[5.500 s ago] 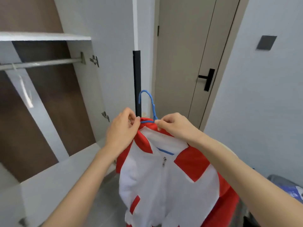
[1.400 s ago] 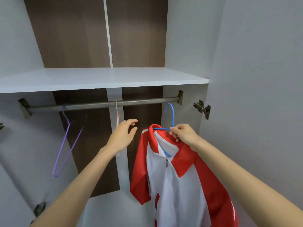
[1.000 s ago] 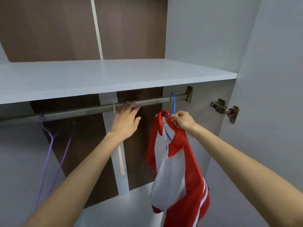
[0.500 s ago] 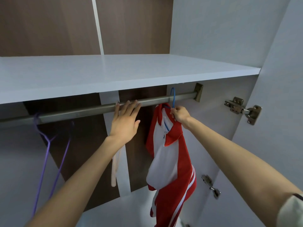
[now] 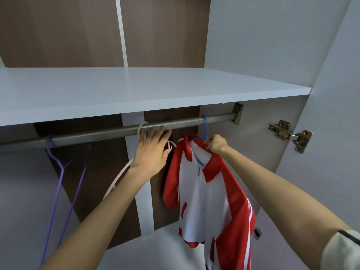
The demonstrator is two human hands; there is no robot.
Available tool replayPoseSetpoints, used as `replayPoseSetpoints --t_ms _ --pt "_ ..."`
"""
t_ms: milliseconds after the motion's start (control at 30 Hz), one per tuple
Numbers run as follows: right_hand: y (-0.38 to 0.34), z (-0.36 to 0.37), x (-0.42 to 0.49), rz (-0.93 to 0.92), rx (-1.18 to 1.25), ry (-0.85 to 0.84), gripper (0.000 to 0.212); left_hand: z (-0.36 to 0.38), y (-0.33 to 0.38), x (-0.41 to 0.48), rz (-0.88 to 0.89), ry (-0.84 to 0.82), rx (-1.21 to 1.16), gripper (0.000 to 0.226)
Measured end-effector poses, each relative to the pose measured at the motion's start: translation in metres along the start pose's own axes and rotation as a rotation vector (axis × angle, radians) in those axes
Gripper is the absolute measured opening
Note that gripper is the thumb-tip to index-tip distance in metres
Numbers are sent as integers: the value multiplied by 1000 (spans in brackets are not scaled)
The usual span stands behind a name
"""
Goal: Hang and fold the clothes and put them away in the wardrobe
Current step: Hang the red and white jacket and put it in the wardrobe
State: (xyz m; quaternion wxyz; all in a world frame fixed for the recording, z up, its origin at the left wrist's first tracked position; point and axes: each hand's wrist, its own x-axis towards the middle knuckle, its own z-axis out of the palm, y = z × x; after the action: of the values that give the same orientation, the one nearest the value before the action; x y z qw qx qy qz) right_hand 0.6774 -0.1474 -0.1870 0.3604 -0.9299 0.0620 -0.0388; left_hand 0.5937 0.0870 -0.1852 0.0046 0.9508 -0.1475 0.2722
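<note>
Pink hanger (image 5: 120, 176) beside the shirt (image 5: 204, 201) touches the flat left hand (image 5: 152, 152); right hand (image 5: 216, 145) pinches blue hanger (image 5: 205, 127).

Both bare arms stretch up toward the grey metal wardrobe rail (image 5: 97, 134). The left hand (image 5: 153, 151) has its fingers straight at the rail, and the right hand (image 5: 216, 144) pinches a thin blue wire hanger (image 5: 205, 127) just below it.

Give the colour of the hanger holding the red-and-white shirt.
Blue. The hanger hooks over the rail; head view shows it best.

rail (image 5: 87, 135) carries blue hanger (image 5: 205, 125), purple hanger (image 5: 58, 182), seemingly pale hanger (image 5: 140, 129).
</note>
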Motion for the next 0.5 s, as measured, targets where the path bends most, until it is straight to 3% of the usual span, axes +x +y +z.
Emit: replayPoseSetpoints --t_ms 167,500 --pt "-2 -23 -17 -82 -135 18 26 -8 11 -9 -36 -10 -126 57" --pt "20 -78 -100 -220 -81 29 18 -41 72 -15 -34 -46 -313 53"
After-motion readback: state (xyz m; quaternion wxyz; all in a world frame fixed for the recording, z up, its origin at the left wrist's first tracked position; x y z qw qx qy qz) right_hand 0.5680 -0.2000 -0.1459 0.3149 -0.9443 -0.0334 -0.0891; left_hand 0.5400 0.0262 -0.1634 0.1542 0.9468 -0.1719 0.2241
